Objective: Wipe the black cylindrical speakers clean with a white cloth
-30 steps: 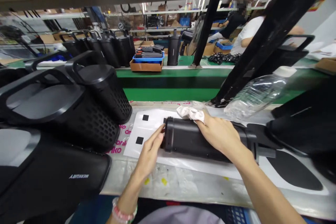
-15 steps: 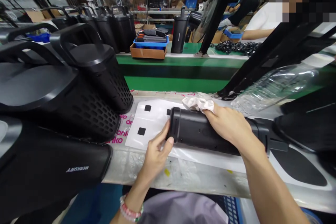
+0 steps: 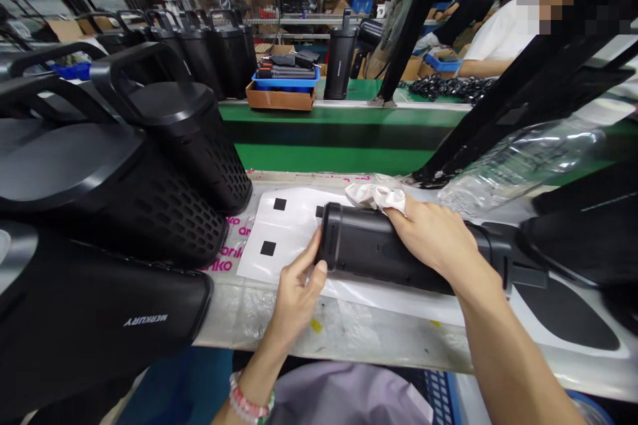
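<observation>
A long black plastic housing point(image 3: 363, 249) lies on its side across a white sheet point(image 3: 299, 212), its handle point(image 3: 529, 277) pointing right. My left hand point(image 3: 299, 285) holds the housing's left end, fingers behind the rim and thumb along the front edge. Bunched in my right hand point(image 3: 436, 236) is a white cloth point(image 3: 376, 198), at the housing's upper far edge. The right palm rests over the housing and hides part of it, along with some of the fingers.
Tall black perforated housings point(image 3: 174, 192) with handles crowd the left, one lying down marked MERKURY point(image 3: 147, 321). A clear plastic bottle point(image 3: 528, 159) and a slanted black post point(image 3: 478, 99) are at right. Beyond runs a green conveyor point(image 3: 319, 153) with a blue tray point(image 3: 286, 83). Co-workers point(image 3: 508, 33) sit back right.
Hardly anything differs. Both hands keep their places on the housing and cloth, and the whole view has shifted very slightly.
</observation>
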`<state>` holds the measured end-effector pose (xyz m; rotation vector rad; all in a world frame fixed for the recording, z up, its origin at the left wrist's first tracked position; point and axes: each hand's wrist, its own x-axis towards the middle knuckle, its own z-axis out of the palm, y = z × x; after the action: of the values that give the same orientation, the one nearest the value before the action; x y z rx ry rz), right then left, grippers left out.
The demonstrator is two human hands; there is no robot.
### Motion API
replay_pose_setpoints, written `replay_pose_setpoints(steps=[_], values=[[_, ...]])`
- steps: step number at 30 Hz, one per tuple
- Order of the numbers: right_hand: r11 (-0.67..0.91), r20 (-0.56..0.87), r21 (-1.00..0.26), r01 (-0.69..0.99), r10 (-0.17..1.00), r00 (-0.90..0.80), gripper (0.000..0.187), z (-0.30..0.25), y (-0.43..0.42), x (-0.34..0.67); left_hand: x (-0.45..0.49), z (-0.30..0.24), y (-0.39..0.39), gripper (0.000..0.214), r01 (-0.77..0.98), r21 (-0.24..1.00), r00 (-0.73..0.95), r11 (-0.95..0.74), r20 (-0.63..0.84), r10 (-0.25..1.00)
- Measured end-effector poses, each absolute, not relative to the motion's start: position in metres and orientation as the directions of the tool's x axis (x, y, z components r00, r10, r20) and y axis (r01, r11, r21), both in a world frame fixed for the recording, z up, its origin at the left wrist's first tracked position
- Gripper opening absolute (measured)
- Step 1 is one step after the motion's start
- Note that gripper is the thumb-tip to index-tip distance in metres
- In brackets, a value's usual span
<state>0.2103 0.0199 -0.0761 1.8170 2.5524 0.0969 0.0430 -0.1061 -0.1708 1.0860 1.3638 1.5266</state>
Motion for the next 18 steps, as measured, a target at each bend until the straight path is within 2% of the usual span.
replay_pose_setpoints(steps=[8, 14, 18], values=[[0.317, 0.000, 0.060, 0.947, 0.948, -0.318, 0.044, -0.073, 0.019, 0.209, 0.044, -0.173, -0.107, 0.048, -0.029, 0.994, -0.316, -0.106, 0.091, 0.944], [0.333, 0.039, 0.065, 0.941, 0.941, -0.336, 0.041, -0.075, 0.014, 0.210, 0.045, -0.170, -0.104, 0.051, -0.116, 0.988, -0.320, -0.105, 0.063, 0.945], [0.336, 0.117, 0.103, 0.936, 0.931, -0.347, 0.033, -0.079, -0.004, 0.214, 0.042, -0.160, -0.097, 0.052, -0.103, 0.977, -0.328, -0.187, 0.144, 0.934]])
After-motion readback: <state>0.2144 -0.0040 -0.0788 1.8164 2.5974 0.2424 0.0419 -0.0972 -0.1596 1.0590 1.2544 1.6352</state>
